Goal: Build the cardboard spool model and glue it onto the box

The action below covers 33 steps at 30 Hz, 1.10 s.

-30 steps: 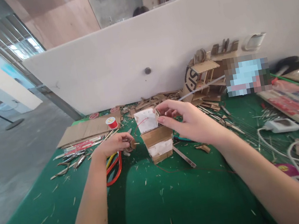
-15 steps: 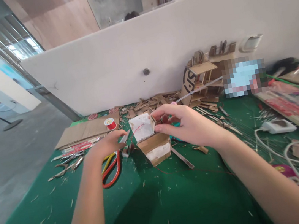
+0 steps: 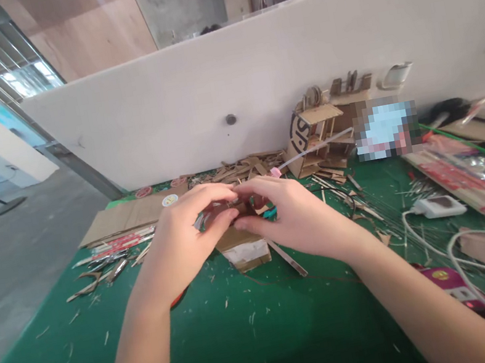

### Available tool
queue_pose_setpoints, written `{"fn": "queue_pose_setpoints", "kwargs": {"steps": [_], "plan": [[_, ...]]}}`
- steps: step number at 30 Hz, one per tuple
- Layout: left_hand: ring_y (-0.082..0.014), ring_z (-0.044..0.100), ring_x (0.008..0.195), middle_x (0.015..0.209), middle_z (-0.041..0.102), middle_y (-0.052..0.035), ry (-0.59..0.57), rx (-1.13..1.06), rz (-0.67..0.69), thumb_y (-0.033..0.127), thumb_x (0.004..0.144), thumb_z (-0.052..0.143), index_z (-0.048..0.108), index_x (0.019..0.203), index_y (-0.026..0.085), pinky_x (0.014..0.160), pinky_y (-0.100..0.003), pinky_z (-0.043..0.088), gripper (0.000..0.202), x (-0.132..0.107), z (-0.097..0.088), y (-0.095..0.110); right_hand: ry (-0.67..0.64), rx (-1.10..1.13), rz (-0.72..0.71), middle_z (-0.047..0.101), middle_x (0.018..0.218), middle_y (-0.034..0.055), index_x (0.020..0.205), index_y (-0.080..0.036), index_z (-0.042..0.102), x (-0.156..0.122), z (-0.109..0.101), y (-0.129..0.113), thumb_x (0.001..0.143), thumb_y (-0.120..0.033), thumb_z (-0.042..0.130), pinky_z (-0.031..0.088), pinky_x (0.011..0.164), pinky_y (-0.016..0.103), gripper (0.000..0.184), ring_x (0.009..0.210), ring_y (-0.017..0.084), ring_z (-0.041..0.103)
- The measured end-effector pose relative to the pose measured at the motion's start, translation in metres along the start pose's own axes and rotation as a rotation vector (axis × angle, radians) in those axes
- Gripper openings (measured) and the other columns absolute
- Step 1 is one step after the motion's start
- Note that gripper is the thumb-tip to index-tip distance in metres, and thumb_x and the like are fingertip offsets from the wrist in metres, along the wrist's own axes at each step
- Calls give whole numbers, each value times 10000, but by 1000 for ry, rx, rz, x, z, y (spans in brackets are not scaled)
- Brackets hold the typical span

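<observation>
The left hand (image 3: 182, 242) and right hand (image 3: 293, 219) pinch together on a brown-and-white cardboard box (image 3: 245, 251), on a scrap-strewn green table (image 3: 268, 327) before a white partition (image 3: 207, 87).

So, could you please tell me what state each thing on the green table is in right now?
Left hand: fingers pinched on top of the cardboard box.
Right hand: fingers pinched on the same top.
Cardboard box: upright, top covered by both hands.
Thread spool: standing on end.
Charger: lying flat, cable attached.
</observation>
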State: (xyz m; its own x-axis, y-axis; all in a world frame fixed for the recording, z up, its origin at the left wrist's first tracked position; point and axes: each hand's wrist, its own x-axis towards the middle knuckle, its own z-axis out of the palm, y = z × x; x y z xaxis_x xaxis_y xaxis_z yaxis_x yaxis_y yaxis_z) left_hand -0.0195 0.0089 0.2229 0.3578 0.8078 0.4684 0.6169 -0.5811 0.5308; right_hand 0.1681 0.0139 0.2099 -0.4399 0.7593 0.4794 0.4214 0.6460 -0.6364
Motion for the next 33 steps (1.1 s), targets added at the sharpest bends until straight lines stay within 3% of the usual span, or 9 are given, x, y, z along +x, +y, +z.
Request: {"fn": "queue_pose_setpoints", "kwargs": {"steps": [3, 6, 9, 11, 16, 20, 23, 29, 33], "plan": [[-186, 660, 923, 1040, 707, -11, 4, -14, -34, 306, 895, 596, 665, 1015, 259, 786, -286, 542, 146, 2, 0, -2, 38, 29, 45, 677, 1044, 42, 1189, -241, 586, -2, -11, 2, 844, -271, 628, 523, 745, 335, 348, 882, 184, 647], [-195, 667, 886, 991, 714, -23, 53, -44, -63, 323, 878, 618, 671, 993, 251, 757, -307, 550, 146, 1, 1, 2, 299, 25, 89, 676, 1024, 64, 1147, -231, 597, -4, -26, 7, 913, -303, 514, 535, 704, 338, 259, 846, 184, 664], [-209, 660, 989, 1067, 700, -33, 184, -157, -90, 303, 853, 655, 652, 975, 238, 847, -336, 552, 138, 0, 1, 9, 525, -169, 189, 680, 919, 72, 1033, -222, 616, -6, -42, 23, 921, -314, 480, 519, 687, 358, 199, 775, 199, 660], [-209, 647, 1046, 1096, 689, -38, 279, -266, -102, 279, 834, 681, 637, 958, 228, 899, -342, 546, 142, 1, 0, 14, 488, -393, 337, 679, 833, 82, 910, -217, 632, -8, -46, 41, 894, -329, 509, 497, 712, 395, 167, 759, 233, 652], [-194, 659, 990, 1046, 687, -46, 304, -503, -79, 294, 836, 683, 626, 948, 218, 852, -328, 563, 147, 10, 2, 7, 36, -585, 760, 680, 900, 214, 923, -129, 639, -8, -23, 99, 889, -541, 452, 466, 713, 442, 454, 870, 352, 643], [-148, 655, 852, 1055, 666, -38, 322, -541, -70, 348, 855, 658, 636, 986, 240, 748, -277, 557, 171, 16, 5, -6, 117, -606, 775, 597, 1144, 310, 1105, -37, 575, 10, 10, 135, 907, -495, 467, 416, 868, 470, 510, 1146, 405, 514], [-122, 632, 775, 1042, 657, -30, 312, -530, -76, 354, 858, 654, 652, 1009, 254, 708, -256, 553, 181, 17, 5, -11, 169, -581, 747, 540, 1245, 297, 1102, -78, 576, 20, 23, 148, 907, -435, 504, 368, 920, 496, 413, 1199, 401, 453], [-167, 641, 930, 1088, 662, -49, 308, -554, -101, 362, 865, 643, 697, 945, 236, 756, -276, 585, 159, 15, 5, -13, 176, -401, 603, 622, 1120, 204, 941, -166, 584, 19, 30, 162, 938, -433, 458, 400, 846, 383, 295, 1067, 277, 546], [-164, 682, 865, 1070, 687, -52, 290, -608, -155, 365, 854, 660, 696, 1039, 231, 810, -319, 599, 231, 15, 4, -17, 258, -275, 604, 668, 928, 165, 970, -144, 534, 22, 34, 171, 910, -337, 499, 436, 728, 338, 205, 863, 252, 620]]}}
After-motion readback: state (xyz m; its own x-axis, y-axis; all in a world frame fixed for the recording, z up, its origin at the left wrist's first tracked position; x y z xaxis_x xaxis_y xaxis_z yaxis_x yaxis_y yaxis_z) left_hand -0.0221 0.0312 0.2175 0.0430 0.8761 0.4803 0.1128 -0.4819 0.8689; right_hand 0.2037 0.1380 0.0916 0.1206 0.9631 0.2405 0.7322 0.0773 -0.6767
